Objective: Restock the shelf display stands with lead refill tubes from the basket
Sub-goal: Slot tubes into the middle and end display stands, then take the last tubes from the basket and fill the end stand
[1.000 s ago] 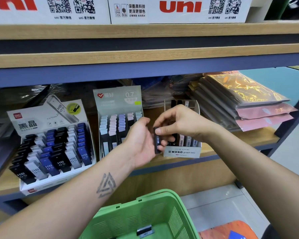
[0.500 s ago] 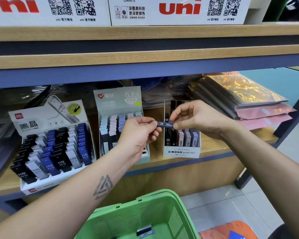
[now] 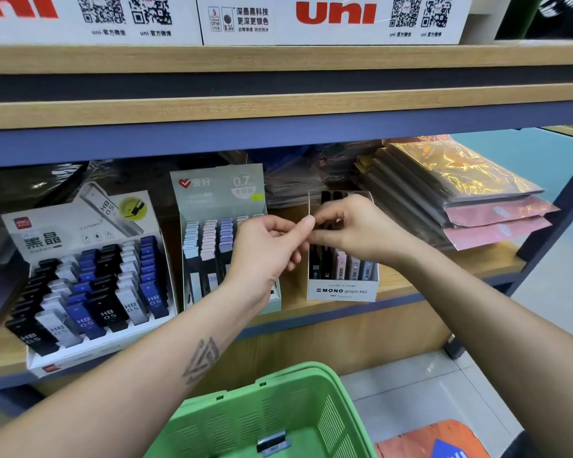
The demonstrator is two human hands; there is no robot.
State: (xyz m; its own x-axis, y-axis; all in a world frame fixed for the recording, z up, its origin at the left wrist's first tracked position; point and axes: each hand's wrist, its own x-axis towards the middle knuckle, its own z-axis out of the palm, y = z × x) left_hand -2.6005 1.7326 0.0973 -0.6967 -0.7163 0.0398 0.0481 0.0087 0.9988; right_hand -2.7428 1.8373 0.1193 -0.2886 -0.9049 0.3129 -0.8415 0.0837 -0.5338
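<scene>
My left hand (image 3: 265, 252) and my right hand (image 3: 361, 229) meet fingertip to fingertip just above the white MONO graph MG stand (image 3: 341, 290). Both pinch one dark lead refill tube, which the fingers almost hide. The stand holds black tubes on its left and pastel ones on its right. Left of it is the grey 0.7 stand (image 3: 219, 193), then the wide HB 0.5 stand (image 3: 57, 239), which is full of black, white and blue tubes. The green basket (image 3: 278, 408) sits below my arms, with one tube (image 3: 272, 441) on its floor.
Plastic-wrapped packs (image 3: 460, 193) are stacked on the shelf right of the MONO stand. The upper shelf board (image 3: 278, 110) overhangs the stands closely. White uni boxes (image 3: 334, 14) stand on top. An orange object (image 3: 434, 441) lies on the tiled floor beside the basket.
The hands have closed together. The tube, held level between them half a second ago, is now covered by the fingers over the MONO stand's left side.
</scene>
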